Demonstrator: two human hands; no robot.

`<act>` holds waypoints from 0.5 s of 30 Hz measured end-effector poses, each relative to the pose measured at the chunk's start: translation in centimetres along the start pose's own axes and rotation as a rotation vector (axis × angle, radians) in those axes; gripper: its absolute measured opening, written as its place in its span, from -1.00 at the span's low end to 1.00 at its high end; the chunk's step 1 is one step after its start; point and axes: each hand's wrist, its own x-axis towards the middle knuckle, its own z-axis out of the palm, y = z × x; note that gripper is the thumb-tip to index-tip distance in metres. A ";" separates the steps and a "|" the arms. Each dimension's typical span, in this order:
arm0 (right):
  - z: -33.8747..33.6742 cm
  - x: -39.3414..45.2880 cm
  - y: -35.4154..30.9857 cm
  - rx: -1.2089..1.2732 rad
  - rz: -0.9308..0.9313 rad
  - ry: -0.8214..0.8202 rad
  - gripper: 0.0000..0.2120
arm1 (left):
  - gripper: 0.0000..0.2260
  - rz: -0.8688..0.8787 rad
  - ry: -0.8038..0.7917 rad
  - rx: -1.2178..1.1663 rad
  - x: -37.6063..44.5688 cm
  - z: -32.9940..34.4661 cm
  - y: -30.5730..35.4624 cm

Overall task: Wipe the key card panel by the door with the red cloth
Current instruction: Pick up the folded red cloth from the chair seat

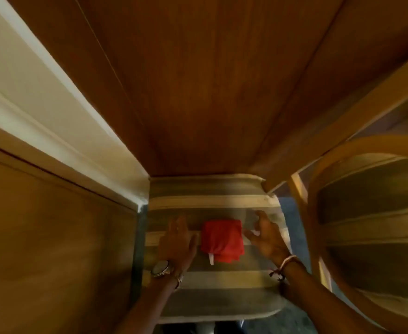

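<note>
Head view: red cloth (222,241) folded on striped seat (210,280), lower centre. Left hand (177,239) flat beside it, right hand (265,235) spread wide, poised for pickup; neither holding. Panel unseen.

It looks like a room in a home or hotel. A tall wooden door (198,80) fills the middle. A striped cushioned seat (212,196) sits right below it, and a wooden chair (342,150) stands to its right.
</note>
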 end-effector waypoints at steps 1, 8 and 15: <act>1.1 0.8 1.3 0.059 0.055 0.004 -0.46 | -0.35 -0.055 -0.064 -0.021 0.6 1.4 -0.3; 5.5 3.1 4.6 0.164 0.267 0.028 -0.57 | -0.34 -0.118 -0.199 -0.251 4.2 7.6 0.4; 5.7 3.2 3.8 0.147 0.190 -0.070 -0.66 | -0.30 -0.311 -0.270 -0.429 6.2 7.3 0.8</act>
